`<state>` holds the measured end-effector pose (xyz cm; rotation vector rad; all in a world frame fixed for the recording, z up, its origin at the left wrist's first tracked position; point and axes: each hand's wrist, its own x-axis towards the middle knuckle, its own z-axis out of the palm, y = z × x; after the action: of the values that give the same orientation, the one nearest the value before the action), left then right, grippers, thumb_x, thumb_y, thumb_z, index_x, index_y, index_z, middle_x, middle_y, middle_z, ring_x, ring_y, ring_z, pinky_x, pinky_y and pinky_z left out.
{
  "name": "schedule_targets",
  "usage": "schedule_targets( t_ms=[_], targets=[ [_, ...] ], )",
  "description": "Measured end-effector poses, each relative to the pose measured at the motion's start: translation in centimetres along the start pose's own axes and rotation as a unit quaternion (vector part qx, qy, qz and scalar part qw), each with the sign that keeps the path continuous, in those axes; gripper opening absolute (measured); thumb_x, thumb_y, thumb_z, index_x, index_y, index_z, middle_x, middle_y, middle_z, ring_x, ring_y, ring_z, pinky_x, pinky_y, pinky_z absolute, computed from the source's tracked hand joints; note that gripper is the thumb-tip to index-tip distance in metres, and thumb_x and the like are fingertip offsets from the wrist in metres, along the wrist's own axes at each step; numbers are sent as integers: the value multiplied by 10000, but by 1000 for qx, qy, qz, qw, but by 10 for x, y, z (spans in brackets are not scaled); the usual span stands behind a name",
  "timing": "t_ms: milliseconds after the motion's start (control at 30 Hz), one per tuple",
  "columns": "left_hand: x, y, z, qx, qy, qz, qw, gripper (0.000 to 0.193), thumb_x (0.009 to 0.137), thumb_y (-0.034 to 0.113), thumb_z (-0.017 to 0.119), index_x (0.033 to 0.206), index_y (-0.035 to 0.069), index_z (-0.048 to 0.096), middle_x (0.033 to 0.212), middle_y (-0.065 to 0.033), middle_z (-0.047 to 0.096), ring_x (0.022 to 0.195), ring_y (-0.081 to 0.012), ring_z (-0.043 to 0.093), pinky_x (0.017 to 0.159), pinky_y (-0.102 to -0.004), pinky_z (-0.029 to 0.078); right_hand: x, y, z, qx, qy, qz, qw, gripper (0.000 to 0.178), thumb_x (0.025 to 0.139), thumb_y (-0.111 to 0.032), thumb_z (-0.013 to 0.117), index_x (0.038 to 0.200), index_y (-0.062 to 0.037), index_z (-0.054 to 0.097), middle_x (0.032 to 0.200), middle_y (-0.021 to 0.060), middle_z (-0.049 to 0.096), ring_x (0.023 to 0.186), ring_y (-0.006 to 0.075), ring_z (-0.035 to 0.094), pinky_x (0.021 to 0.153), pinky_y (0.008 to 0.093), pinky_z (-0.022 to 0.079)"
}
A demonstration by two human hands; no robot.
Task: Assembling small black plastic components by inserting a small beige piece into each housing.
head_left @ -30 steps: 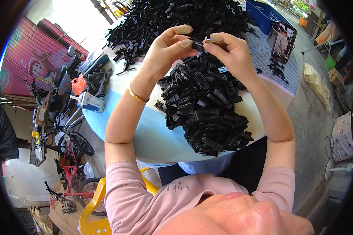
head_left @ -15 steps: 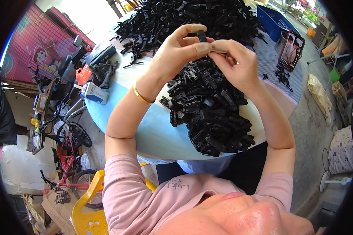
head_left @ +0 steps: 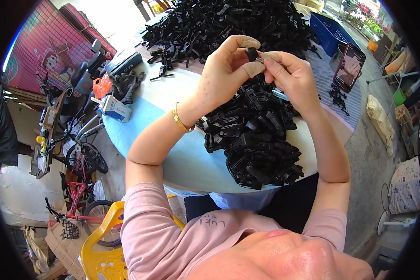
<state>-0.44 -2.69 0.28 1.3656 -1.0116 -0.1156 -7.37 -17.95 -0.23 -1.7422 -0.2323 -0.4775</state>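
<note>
Black plastic fills most of the view; a small black plastic part (head_left: pixel 252 53) is raised above the worktop (head_left: pixel 182 158), pinched between both hands; the left hand (head_left: pixel 228 70) closes on it with thumb and forefinger, both tipped in tan tape, and the right hand (head_left: pixel 289 74) meets it from the other side, its taped fingertips (head_left: pixel 268 57) pressed against the same piece; a gold bangle (head_left: pixel 180 122) sits on the left wrist; directly below the hands lies a near heap of black parts (head_left: pixel 256 140) stacked on the pale blue worktop, close to the person's edge; a far larger pile of loose black parts (head_left: pixel 228 23) spreads across the far side, well apart from the near heap; to the right, a phone (head_left: pixel 349 67) in a reddish case leans upright beside a blue crate (head_left: pixel 329 32); on the left edge of the worktop sit a small white and blue box (head_left: pixel 114 107) and an orange tool (head_left: pixel 102 86); off the worktop to the left stand bicycles (head_left: pixel 79 163), and a yellow plastic chair (head_left: pixel 100 247) shows by the person's pink sleeve.
</note>
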Motion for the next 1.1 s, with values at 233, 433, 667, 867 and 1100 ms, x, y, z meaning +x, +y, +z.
schedule_targets(
  t_ms=[233,433,667,867,1100],
  targets=[
    [-1,2,2,63,-16,37,997,324,807,1,569,1119,19,481,935,-55,598,864,-75,565,747,-220,468,0,2,-3,-38,-5,-55,998,187,883,-148,535,994,-20,614,647,-13,539,500,-12,367,436,135,253],
    [-1,-3,-2,27,1,50,998,257,804,2,574,1053,-2,510,907,-48,604,824,-65,562,735,-219,470,-4,-2,6,2,5,-23,1000,181,883,-139,530,984,-10,608,642,-10,533,486,-8,344,425,142,238],
    [-5,-7,9,86,60,130,986,165,777,-10,600,938,-9,560,818,-58,624,704,-73,578,632,-213,483,-9,-4,10,40,24,36,998,167,880,-133,530,957,-6,605,638,-17,513,468,-7,336,409,143,228],
    [2,-3,7,219,81,87,969,422,740,56,664,1124,45,488,814,-102,635,743,-182,640,638,-272,503,2,7,-1,-22,83,-74,994,187,853,-153,578,973,-12,609,670,-30,521,531,-7,397,451,140,290],
    [-7,10,11,386,9,157,909,614,665,108,714,1211,98,431,840,-102,632,791,-265,624,755,-341,489,-4,-3,-2,-124,34,-115,985,199,745,-91,696,918,-27,621,740,-31,577,627,6,464,552,163,381]
  ],
)
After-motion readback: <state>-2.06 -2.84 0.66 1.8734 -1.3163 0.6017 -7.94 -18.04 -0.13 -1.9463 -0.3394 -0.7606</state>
